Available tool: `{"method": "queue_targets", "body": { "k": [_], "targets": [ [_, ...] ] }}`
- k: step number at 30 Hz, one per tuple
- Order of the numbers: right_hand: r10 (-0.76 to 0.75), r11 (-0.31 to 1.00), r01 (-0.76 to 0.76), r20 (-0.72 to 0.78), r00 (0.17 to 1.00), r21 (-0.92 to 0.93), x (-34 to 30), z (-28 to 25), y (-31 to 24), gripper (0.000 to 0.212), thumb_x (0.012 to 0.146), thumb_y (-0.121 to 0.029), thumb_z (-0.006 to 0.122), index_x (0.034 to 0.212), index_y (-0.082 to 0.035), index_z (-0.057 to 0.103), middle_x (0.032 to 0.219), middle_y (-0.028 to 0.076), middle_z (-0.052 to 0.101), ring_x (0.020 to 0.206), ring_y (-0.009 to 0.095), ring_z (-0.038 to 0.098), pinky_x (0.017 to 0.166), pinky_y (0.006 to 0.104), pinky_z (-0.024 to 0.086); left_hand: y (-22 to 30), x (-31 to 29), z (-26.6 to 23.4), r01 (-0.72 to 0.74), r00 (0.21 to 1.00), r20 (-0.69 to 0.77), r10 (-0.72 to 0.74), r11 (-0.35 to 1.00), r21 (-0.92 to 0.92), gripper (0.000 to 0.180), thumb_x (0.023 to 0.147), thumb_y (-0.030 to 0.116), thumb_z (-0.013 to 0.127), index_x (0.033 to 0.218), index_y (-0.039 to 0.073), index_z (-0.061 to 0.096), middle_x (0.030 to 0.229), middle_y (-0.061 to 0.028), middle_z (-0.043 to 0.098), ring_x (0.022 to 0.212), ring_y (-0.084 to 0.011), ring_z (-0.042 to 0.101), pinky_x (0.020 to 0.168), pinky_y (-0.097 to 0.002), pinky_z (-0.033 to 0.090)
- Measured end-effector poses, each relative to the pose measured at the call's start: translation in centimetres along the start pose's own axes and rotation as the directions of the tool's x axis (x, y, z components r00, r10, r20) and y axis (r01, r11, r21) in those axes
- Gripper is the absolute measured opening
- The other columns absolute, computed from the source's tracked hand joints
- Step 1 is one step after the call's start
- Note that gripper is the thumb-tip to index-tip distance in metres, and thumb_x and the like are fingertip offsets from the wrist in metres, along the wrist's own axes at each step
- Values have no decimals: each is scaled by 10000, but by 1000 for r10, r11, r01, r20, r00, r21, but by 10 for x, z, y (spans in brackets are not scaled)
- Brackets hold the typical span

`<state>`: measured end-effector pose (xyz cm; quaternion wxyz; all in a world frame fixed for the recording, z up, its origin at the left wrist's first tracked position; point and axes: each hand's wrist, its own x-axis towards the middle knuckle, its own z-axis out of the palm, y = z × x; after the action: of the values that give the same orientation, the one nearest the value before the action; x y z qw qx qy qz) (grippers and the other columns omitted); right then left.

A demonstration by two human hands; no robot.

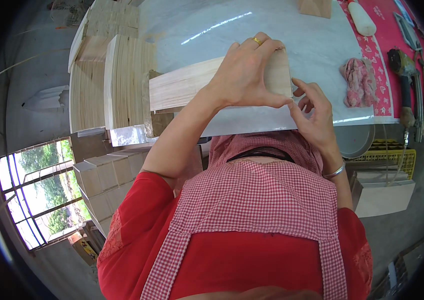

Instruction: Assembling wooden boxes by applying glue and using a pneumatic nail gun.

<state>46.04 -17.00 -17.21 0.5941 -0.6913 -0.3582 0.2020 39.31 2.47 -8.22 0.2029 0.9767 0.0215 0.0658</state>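
Head view: gripping pale wooden board [187, 82] across its width with left hand [244, 72], spread wide near board's right end. Holding right hand [314, 110] at that end, thumb and fingers slightly parted; cannot tell whether touching. Lies over glossy pale tabletop [297, 35], just right of stacked wooden panels [129, 80]. Looks mid-handling: not yet let go. Cannot tell whether stacked panels count as done or waiting; same for loose wooden piece [315, 7] at far edge of view.
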Motion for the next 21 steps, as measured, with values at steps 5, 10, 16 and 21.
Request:
{"method": "queue_targets", "body": {
  "k": [5, 10, 16, 21],
  "targets": [
    [-30, 999, 29, -35, 999, -16, -2, 5, -4, 490, 783, 3, 696, 1265, 2, 605, 978, 110, 604, 682, 154, 578, 634, 277, 487, 2, 0, 1, 12, 1000, -10, -12, 1000, -3, 843, 545, 407, 867, 1230, 25, 557, 1120, -144, 584, 1025, -343, 590, 894, -421, 451],
    [-220, 975, 205, -259, 940, -83, -18, 19, -14, 503, 754, 56, 699, 1247, 5, 616, 1016, 121, 592, 747, 176, 595, 672, 293, 501, 2, 0, 2, 6, 1000, -23, -6, 1000, -9, 846, 538, 408, 871, 1222, 22, 558, 1119, -142, 586, 1015, -339, 596, 887, -413, 455],
    [-251, 968, 241, -263, 932, -71, -28, 25, -24, 511, 740, 83, 698, 1240, 14, 617, 1059, 136, 570, 820, 202, 603, 718, 302, 519, 3, 0, 2, 2, 1000, -30, -2, 1000, 11, 839, 536, 397, 868, 1220, 22, 559, 1106, -134, 593, 1002, -333, 603, 884, -412, 456],
    [-232, 973, 227, -253, 939, -49, -28, 24, -25, 522, 737, 92, 692, 1247, 22, 609, 1083, 138, 562, 827, 206, 605, 733, 301, 522, 3, 1, 3, -11, 999, -47, 10, 1000, 0, 819, 534, 380, 869, 1205, 19, 570, 1079, -134, 601, 982, -326, 610, 858, -409, 470]
  ]
}}
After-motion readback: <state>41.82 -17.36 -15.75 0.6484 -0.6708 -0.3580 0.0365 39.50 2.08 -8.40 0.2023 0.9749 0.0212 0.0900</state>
